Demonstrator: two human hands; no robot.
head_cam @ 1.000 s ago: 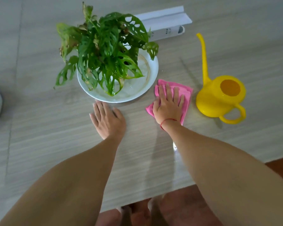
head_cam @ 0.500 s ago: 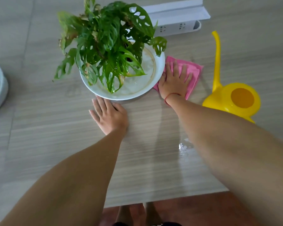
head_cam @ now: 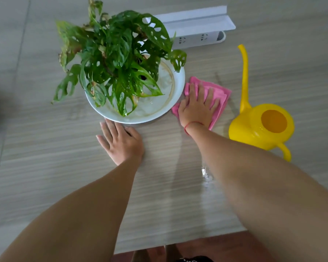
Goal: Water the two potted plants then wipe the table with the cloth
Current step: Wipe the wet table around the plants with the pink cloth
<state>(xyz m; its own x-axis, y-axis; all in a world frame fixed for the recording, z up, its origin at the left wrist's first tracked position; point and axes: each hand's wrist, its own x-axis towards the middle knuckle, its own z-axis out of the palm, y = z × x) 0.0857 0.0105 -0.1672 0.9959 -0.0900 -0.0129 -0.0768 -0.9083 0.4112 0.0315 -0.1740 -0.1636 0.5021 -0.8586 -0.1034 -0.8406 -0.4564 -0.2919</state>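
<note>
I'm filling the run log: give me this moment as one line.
phase: wiping | right hand flat on pink cloth beside plant dish | left hand flat on table | watering can set down

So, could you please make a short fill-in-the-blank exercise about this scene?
1. The right hand presses flat on the ____ cloth.
2. The watering can is ____ in colour.
3. The plant stands in a ____ dish.
4. The left hand lies flat on the ____.

Missing words: pink; yellow; white; table
</note>
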